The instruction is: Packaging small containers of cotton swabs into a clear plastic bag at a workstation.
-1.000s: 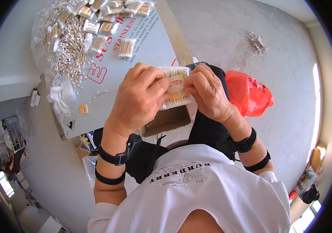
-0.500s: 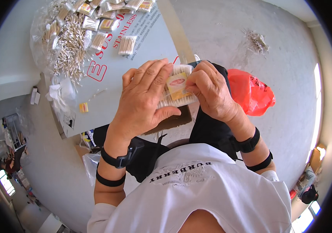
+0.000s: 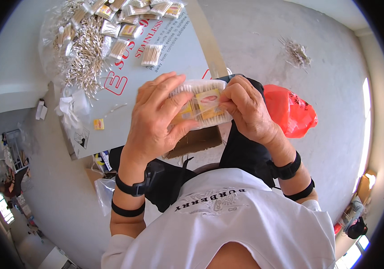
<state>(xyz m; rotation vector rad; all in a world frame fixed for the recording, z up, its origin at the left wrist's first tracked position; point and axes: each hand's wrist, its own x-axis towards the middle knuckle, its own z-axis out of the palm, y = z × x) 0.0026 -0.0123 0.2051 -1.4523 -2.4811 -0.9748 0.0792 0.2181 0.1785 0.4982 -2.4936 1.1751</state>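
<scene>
Head cam, mid-frame: yellow-labelled clear-plastic pack of white cotton swabs (image 3: 213, 113) lies lengthwise left-to-right, left hand (image 3: 152, 115) gripping one end, fingers spread, right hand (image 3: 251, 111) pinching the other.

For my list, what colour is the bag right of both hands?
The bag is red with dark markings; see head view.

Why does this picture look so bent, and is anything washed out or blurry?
In the head view, the wide fisheye lens bends straight edges toward the black rim; the lower-left window glares white; the distant person near it looks small and smeared; the packet between left hand and right hand is clearer, its swabs distinguishable.
</scene>
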